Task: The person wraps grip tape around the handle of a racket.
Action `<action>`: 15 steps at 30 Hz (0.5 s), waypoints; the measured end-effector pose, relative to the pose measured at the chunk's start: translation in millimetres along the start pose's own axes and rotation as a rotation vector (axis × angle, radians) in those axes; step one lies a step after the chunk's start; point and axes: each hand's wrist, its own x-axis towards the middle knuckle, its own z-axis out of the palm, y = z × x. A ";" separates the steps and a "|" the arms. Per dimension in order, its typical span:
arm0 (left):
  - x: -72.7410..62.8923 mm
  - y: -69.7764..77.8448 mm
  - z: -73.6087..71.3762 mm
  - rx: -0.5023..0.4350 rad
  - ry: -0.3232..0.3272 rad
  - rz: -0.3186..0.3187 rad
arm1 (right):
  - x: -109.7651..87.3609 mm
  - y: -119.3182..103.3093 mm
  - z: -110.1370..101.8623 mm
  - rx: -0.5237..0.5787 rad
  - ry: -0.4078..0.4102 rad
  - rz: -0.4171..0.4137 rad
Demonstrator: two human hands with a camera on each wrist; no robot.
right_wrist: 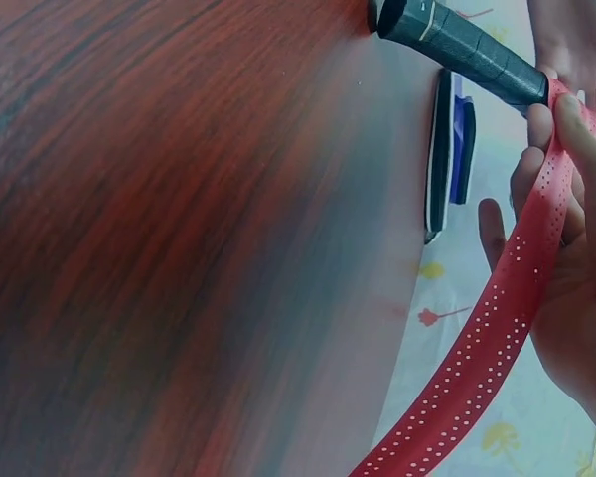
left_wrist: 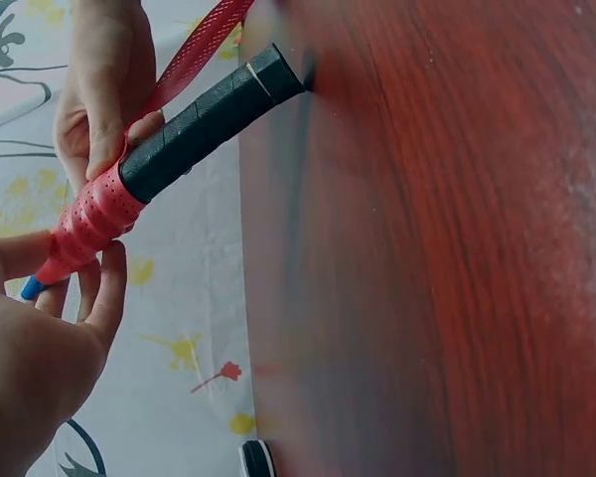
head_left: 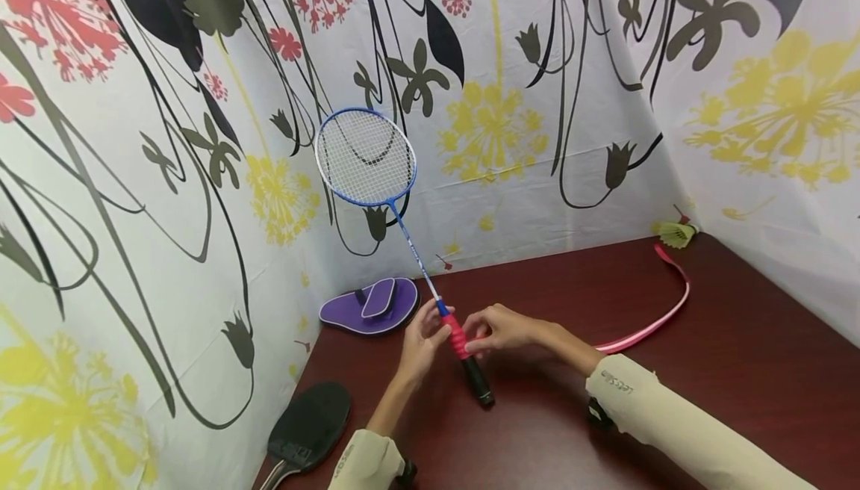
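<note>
A dark reddish-brown surface (head_left: 759, 340) with visible wood grain fills the lower part of the head view. White cloth (head_left: 416, 19) printed with red and yellow blooms, dark leaves and trailing stems stands at its left, back and right sides.

Taking the hands as the centre of the dial in the head view, a purple case (head_left: 346, 313) lies between 9 and 10 o'clock, near the back left corner. A black paddle (head_left: 312, 419) rests at 8 o'clock, by the left edge. A yellow-green shuttlecock (head_left: 675, 234) sits between 2 and 3 o'clock, in the far right corner.

The badminton racket (head_left: 415, 252) is held between the two hands, its strung head toward 11 o'clock and its black handle (head_left: 477, 382) toward 5 o'clock. Red tape (right_wrist: 492, 348) is wound in ridged turns just above the black part; its perforated loose length runs out past the right hand at 3 o'clock and curls up toward 2.

The left hand (head_left: 422, 340) holds the wrapped section from the 9 o'clock side, thumb and fingers around it. The right hand (head_left: 505, 327), at 3 o'clock, pinches the tape where it leaves the racket.
</note>
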 end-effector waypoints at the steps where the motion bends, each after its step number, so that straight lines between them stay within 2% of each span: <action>1: 0.0 -0.5 1.2 -0.006 0.011 -0.002 | -0.1 0.2 0.3 0.003 0.006 0.002; 9: 1.6 -6.9 12.5 0.063 0.172 0.066 | -1.6 1.4 1.1 0.028 0.034 0.052; 11: 2.4 -7.5 13.2 0.068 0.199 0.074 | -3.6 1.3 -1.2 0.025 0.014 0.035; 15: 5.8 -8.3 10.7 0.078 0.214 0.108 | -8.8 1.1 -12.0 0.004 -0.047 0.014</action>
